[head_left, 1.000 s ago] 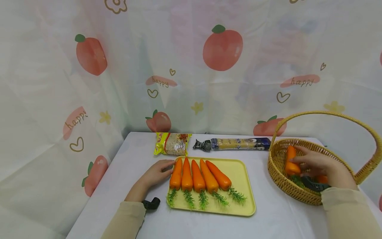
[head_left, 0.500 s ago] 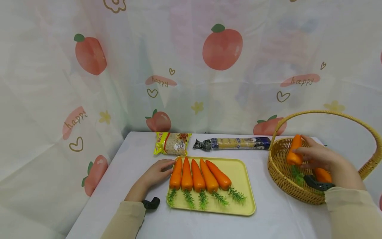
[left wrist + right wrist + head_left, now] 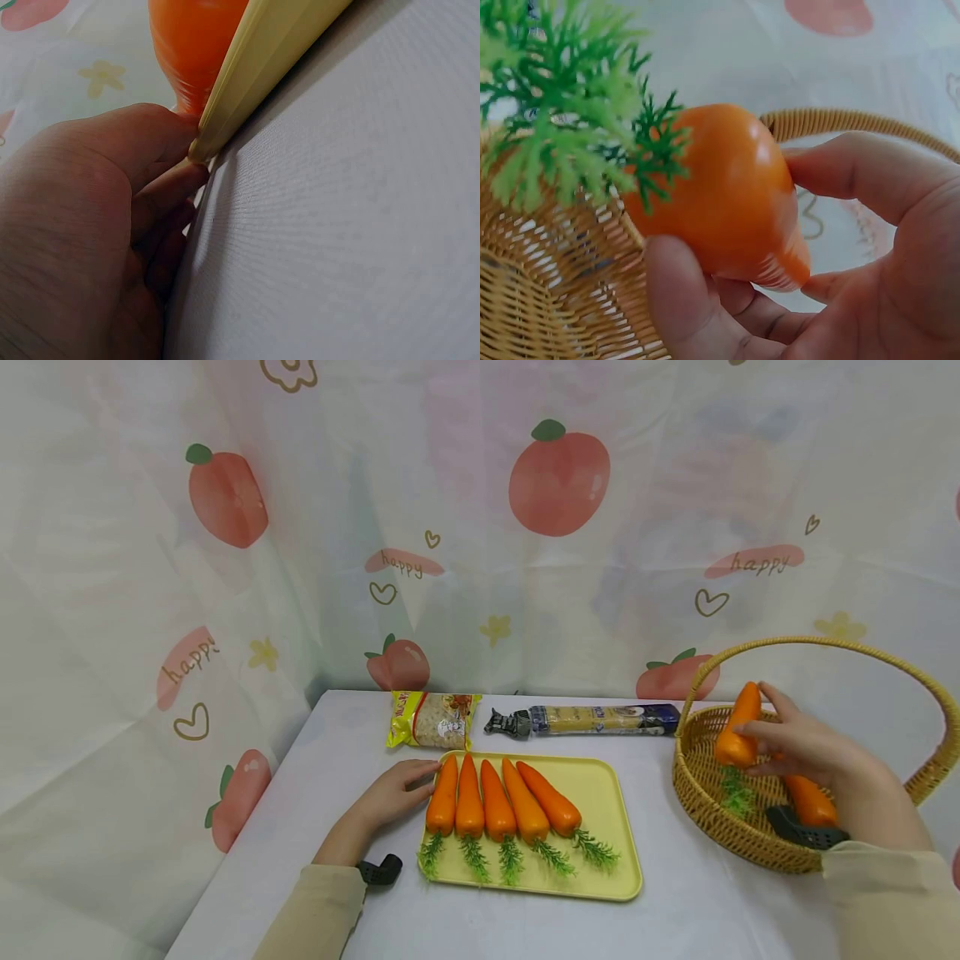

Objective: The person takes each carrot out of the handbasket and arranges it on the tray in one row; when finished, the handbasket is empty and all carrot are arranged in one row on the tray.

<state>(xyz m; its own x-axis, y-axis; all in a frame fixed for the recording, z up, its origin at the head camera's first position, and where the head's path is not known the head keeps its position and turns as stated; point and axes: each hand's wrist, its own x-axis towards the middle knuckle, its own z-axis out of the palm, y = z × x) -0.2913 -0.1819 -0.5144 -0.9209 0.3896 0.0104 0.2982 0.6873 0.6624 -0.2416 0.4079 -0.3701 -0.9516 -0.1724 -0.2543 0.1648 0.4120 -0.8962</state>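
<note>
In the head view, my right hand (image 3: 813, 752) holds an orange toy carrot (image 3: 738, 727) above the wicker basket (image 3: 693, 797) on the right. Up close, the right wrist view shows thumb and fingers around the carrot's body (image 3: 720, 180), its green leaves hanging free. A second carrot (image 3: 812, 802) lies inside the basket, partly hidden by my wrist. My left hand (image 3: 393, 793) rests by the left edge of a yellow tray (image 3: 600, 810), relaxed fingers touching its rim (image 3: 247, 97). Several carrots (image 3: 495, 802) lie side by side on this tray, tips away from me.
Behind the tray are a yellow food packet (image 3: 435, 720) and a long bag of pasta-like food (image 3: 600, 720). A tall handle (image 3: 825, 643) arches over the basket. White cloth covers the table (image 3: 360, 735), with a printed curtain (image 3: 450, 485) behind it.
My right hand has lifted the carrot from inside the basket, moving it up. Its leaves have come into view, and more of the second carrot shows. The left hand stays put.
</note>
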